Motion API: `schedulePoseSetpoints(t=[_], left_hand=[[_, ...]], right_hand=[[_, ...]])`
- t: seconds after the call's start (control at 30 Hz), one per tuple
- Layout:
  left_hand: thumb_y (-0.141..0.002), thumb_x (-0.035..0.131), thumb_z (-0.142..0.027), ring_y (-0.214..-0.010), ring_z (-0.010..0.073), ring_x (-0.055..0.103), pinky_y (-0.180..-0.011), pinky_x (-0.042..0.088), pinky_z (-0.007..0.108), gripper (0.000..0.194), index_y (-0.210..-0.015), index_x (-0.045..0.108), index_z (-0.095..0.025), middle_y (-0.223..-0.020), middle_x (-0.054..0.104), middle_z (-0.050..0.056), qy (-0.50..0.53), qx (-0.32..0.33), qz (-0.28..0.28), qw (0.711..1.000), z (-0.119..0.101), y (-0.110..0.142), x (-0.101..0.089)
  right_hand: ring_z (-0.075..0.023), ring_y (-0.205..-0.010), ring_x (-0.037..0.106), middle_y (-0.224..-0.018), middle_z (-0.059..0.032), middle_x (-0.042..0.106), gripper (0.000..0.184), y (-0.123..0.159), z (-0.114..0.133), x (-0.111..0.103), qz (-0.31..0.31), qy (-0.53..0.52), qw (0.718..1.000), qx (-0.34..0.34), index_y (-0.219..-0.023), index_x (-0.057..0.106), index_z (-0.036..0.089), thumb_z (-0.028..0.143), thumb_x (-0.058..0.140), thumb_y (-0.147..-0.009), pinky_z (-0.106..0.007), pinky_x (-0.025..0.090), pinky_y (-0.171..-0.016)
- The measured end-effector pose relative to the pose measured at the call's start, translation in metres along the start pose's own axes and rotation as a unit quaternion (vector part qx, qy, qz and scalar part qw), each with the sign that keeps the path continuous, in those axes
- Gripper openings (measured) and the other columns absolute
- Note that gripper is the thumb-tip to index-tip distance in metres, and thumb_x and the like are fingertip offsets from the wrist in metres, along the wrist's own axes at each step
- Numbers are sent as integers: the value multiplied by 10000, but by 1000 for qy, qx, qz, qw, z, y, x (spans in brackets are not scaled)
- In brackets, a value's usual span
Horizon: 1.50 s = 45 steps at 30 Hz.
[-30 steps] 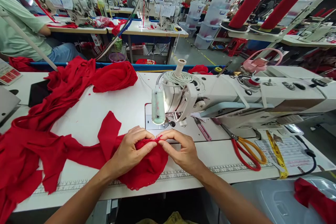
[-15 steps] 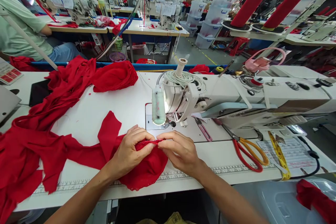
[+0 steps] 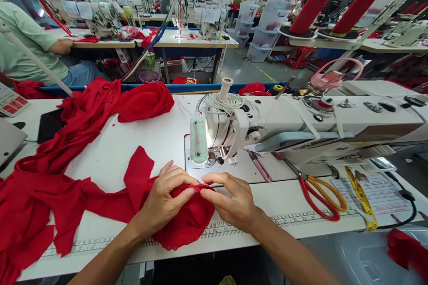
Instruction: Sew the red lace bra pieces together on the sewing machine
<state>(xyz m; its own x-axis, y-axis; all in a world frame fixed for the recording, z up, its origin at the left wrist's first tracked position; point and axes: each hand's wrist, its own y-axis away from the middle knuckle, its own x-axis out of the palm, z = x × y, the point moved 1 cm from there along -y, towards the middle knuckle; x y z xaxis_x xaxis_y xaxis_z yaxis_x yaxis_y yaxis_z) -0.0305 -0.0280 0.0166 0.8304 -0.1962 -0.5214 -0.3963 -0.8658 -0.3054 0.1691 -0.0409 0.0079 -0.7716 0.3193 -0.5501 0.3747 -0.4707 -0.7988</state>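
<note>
a: the worked material?
b: red cloth piece (image 3: pixel 192 220), soft, matte, rounded at its lower edge, gathered into a narrow ridge on top. lies on the white tabletop (image 3: pixel 110 149), in front of the sewing machine (image 3: pixel 301 120), partly over the printed ruler strip (image 3: pixel 287 219).

a: grip?
b: left hand (image 3: pixel 169 193) closed, thumb and fingers pinching the ridge. right hand (image 3: pixel 232 198) closed too, pinching the same ridge just beside it. fingertips near each other; can't tell if they touch.

a: left side of the table?
b: long red fabric (image 3: pixel 30 200), limp, rumpled, angular ends, some of it running in behind the left wrist. whether it joins the pinched piece, can't tell. behind it, a rounded red bundle (image 3: pixel 145 101), thickly folded.

a: hard things?
b: machine glossy white, pale cord coiled round its top post. slim pink-handled snips (image 3: pixel 260 167) flat near its base. scissors (image 3: pixel 321 191) further right, metal blades, one loop red, one orange. then a yellow tape measure (image 3: pixel 361 196), limp, across a paper sheet (image 3: pixel 388 198) with handwriting.

a: beyond?
b: two tapering red thread cones (image 3: pixel 314 6) on a stand. person in pale green shirt (image 3: pixel 30 46), seated at far left.
</note>
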Motion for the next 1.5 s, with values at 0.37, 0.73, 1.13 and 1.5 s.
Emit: schedulePoseSetpoints(t=[0.37, 0.73, 1.13, 1.5], left_hand=[[-920, 619, -170, -801, 150, 649, -1093, 341, 453, 151, -951, 727, -270, -834, 711, -24, -30, 26, -14, 999, 4, 1, 0], [-926, 615, -135, -802, 136, 650, -1067, 347, 419, 173, -980, 699, -276, -849, 708, -43, -39, 47, -15, 998, 3, 1, 1], [-924, 630, -199, -812, 142, 652, -1165, 293, 508, 97, -998, 652, -257, -858, 707, -29, -84, 75, -47, 993, 2, 3, 2], [-910, 536, -38, -798, 90, 627, -1159, 376, 519, 229, -972, 611, -245, -878, 611, -34, -127, 175, -77, 973, 2, 7, 4]], right_hand=[[-158, -810, 697, -975, -66, 721, 233, 0, 3, 0, -6, 10, 1000, -7, -1006, 669, 240, 59, 601, -876, -246, 576, -677], [-155, -817, 681, -987, -85, 685, 222, 0, 1, 0, -14, 2, 1000, -7, -990, 688, 207, 44, 592, -873, -243, 573, -687], [-163, -877, 695, -971, -71, 714, 220, 2, -4, 3, 19, -109, 991, 69, -1031, 625, 224, 60, 602, -887, -287, 595, -768], [-165, -859, 707, -956, -65, 744, 285, 3, -3, 4, -12, -137, 988, 65, -1064, 647, 223, 21, 603, -870, -292, 597, -748]])
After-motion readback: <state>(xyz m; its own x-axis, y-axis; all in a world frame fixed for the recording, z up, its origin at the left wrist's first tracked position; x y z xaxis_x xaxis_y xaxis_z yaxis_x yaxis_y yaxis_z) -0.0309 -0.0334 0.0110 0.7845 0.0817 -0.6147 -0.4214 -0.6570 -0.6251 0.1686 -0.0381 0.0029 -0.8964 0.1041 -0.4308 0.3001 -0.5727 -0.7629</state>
